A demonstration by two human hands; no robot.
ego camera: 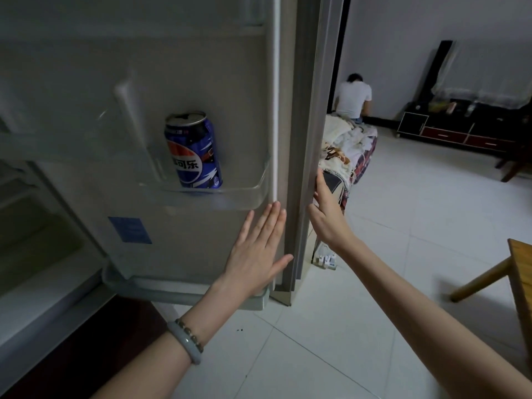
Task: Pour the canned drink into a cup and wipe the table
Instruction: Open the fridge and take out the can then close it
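Showing the task at its outset: the can (193,151) stands upright on the shelf (244,194) of the open fridge door (201,67), with neither hand on it. The left hand (259,249) lies flat, fingers straight, on the door's inner face below the shelf. The right hand (326,214) grasps the door's outer edge. No cup or cloth is visible. What may be the table (522,277) shows at right. Fetching, pouring and wiping all appear to remain.

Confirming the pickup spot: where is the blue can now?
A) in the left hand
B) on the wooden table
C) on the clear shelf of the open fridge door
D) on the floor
C: the blue can stands upright on the clear shelf of the fridge door; the left hand lies flat on the door, the right hand grips its edge.
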